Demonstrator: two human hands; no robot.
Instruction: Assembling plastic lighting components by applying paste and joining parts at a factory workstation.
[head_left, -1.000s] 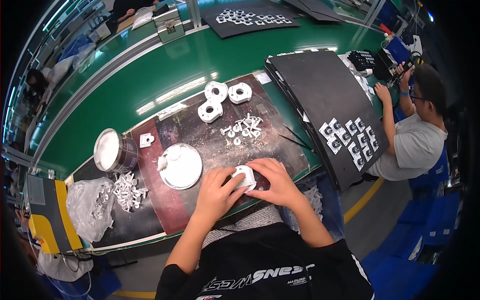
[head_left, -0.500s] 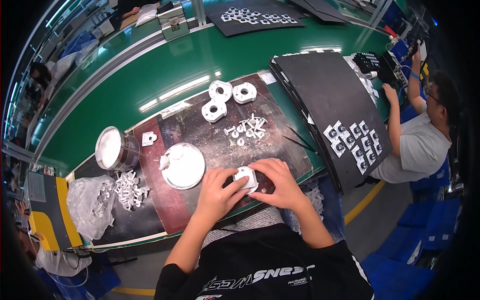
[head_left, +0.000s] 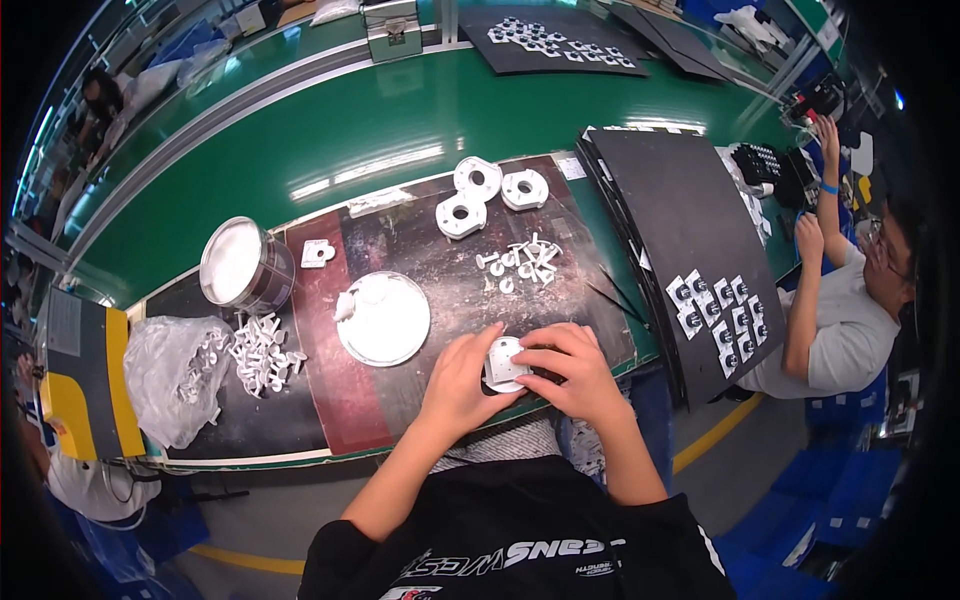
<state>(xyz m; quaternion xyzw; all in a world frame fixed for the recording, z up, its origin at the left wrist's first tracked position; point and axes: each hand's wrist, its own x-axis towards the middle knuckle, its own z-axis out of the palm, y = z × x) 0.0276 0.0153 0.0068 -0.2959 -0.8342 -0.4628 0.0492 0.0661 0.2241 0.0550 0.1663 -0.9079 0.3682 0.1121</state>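
A white plastic part (head_left: pixel 505 361), a squarish plate with small holes on a rounded base, sits between my hands at the table's near edge. My left hand (head_left: pixel 462 385) holds its left side, thumb near the front and fingertips at the back. From the right, my right hand (head_left: pixel 572 372) pinches it, with fingertips over its right side. Beyond my hands lie a loose pile of white mushroom-shaped pins (head_left: pixel 522 262) and three white ring-shaped housings (head_left: pixel 461 215). Left of my hands is a round white lid (head_left: pixel 385 325) with a lump of white paste on it.
At the left stand an open tin of white paste (head_left: pixel 250 268), a clear plastic bag (head_left: pixel 172 375) and a heap of white pins (head_left: pixel 262 355). Black boards (head_left: pixel 680 220) carrying small parts are stacked at the right. A co-worker (head_left: pixel 845 320) sits beyond them.
The view has shifted, moving the table's things rightward. My left fingers have moved from the part's top to its side, while my right fingers now reach over it. The co-worker's near hand has risen.
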